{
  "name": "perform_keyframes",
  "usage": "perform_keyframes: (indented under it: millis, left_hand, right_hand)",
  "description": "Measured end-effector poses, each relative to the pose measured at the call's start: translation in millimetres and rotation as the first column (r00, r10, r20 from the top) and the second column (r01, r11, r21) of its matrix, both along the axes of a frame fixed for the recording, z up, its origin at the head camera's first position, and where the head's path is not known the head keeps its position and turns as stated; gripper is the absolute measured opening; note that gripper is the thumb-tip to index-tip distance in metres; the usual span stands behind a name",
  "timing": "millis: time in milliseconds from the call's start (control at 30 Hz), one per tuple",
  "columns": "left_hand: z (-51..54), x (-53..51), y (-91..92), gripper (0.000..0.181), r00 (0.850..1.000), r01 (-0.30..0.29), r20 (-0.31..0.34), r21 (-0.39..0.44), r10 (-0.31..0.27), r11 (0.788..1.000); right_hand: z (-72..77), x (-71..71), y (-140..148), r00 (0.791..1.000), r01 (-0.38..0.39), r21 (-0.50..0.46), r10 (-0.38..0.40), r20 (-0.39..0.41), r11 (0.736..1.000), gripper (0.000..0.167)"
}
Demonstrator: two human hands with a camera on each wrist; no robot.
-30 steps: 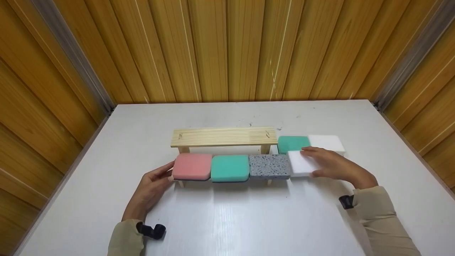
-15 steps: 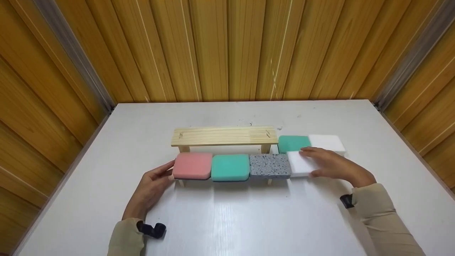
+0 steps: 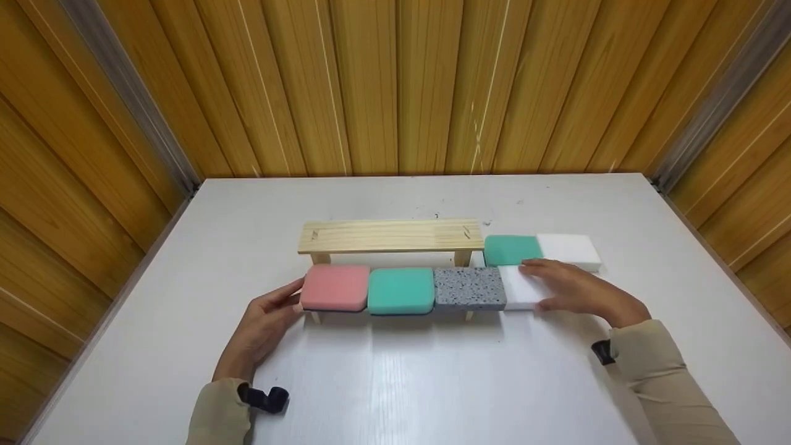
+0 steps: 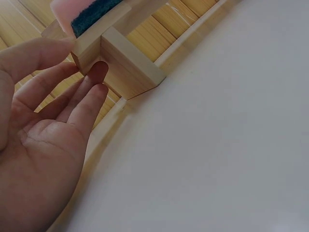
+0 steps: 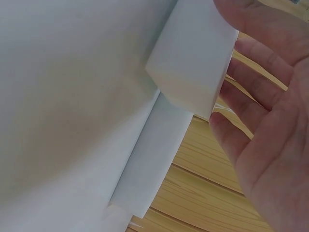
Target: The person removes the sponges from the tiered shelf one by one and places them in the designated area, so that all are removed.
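A low wooden bench (image 4: 133,67) carries a row of sponges: a pink one (image 3: 335,288), a teal one (image 3: 401,290) and a speckled grey one (image 3: 469,288). My left hand (image 3: 262,327) holds the bench's left end, thumb at the near corner and fingers at the far side. At the row's right end, my right hand (image 3: 584,290) grips a white sponge (image 3: 520,289) between thumb and fingers. This white sponge lies right beside the grey one; I cannot tell whether it touches the table. Most of the bench top is hidden under the sponges.
Behind the row stands another wooden bench (image 3: 389,236) with a bare top. A second teal sponge (image 3: 511,249) and a second white sponge (image 3: 568,249) lie on the white table (image 3: 395,377) at the back right. Wood-patterned panels (image 3: 371,86) surround the table.
The right hand has shifted slightly left, and the white sponge in it has come a little lower and nearer to me. The left hand and the other sponges keep their places.
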State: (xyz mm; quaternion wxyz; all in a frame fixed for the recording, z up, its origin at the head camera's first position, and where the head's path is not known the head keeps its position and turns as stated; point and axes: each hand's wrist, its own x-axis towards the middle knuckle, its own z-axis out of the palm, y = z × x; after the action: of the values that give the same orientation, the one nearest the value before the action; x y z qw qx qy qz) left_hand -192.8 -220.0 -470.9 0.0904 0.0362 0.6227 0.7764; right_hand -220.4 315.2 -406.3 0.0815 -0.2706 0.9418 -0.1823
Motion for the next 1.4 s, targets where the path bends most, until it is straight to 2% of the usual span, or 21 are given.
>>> perform_keyframes:
  millis: [500, 733, 833, 1033, 1400]
  left_hand:
    - [0.6, 0.8, 0.1, 0.056, 1.0, -0.009, 0.005, -0.062, 0.009, 0.998]
    - [1.0, 0.5, 0.7, 0.058, 1.0, 0.004, 0.004, -0.063, -0.004, 0.998]
    - [0.9, 0.6, 0.7, 0.057, 1.0, 0.001, 0.002, -0.055, 0.0, 0.998]
    - [-0.3, 1.1, -0.7, 0.057, 1.0, 0.009, -0.001, -0.092, -0.009, 0.996]
    - [-0.1, 0.2, -0.5, 0.058, 1.0, 0.001, -0.011, -0.088, -0.002, 0.996]
  right_hand:
    - [-4.2, 4.4, -0.2, 1.0, -0.006, -0.032, 0.006, 0.013, 0.999, 0.071]
    - [-3.0, 8.0, 2.9, 0.998, -0.041, -0.039, 0.04, -0.045, 0.998, 0.068]
    - [-2.6, 9.1, 2.6, 0.999, -0.032, -0.048, 0.031, -0.041, 0.998, 0.067]
    - [-1.9, 8.4, 0.7, 0.999, -0.027, -0.057, 0.025, -0.046, 0.998, 0.065]
    - [2.1, 7.1, -3.2, 0.999, -0.004, -0.04, 0.003, -0.039, 0.999, 0.067]
